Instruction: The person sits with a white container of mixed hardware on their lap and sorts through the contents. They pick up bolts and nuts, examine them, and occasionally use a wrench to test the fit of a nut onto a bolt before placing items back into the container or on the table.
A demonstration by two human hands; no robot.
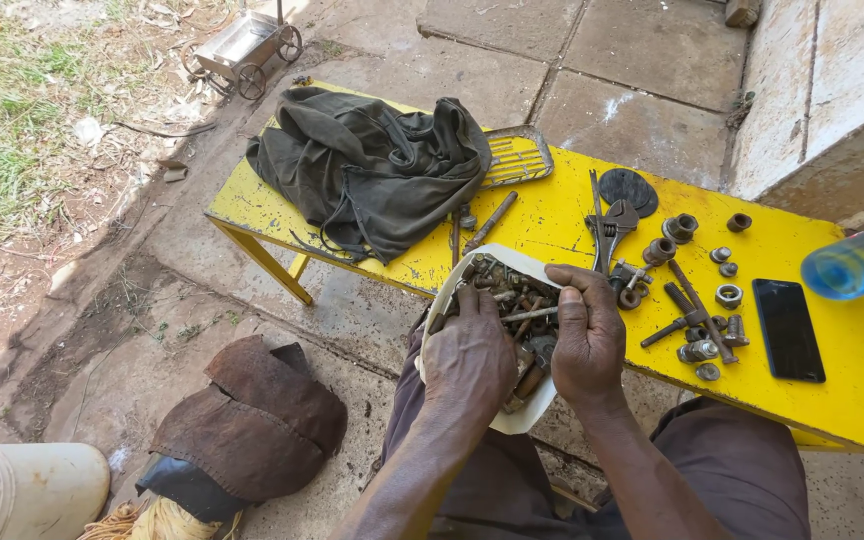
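Note:
A white container (512,262) full of rusty bolts and nuts (508,285) rests at the near edge of a yellow table (552,215). My left hand (468,352) lies over its near left rim, fingers curled down into the hardware. My right hand (584,335) reaches into the right side and pinches a long thin bolt (530,314) between thumb and fingers. Just right of my right hand lie an adjustable wrench (613,226), loose nuts (728,295) and several bolts (694,305) on the tabletop.
A dark green cloth (372,165) covers the table's left part, with a metal grate (517,157) beside it. A black phone (787,328) lies at right, a blue bottle (857,262) above it. On the ground: a brown leather piece (252,420), a white bucket (22,490), a small metal cart (242,45).

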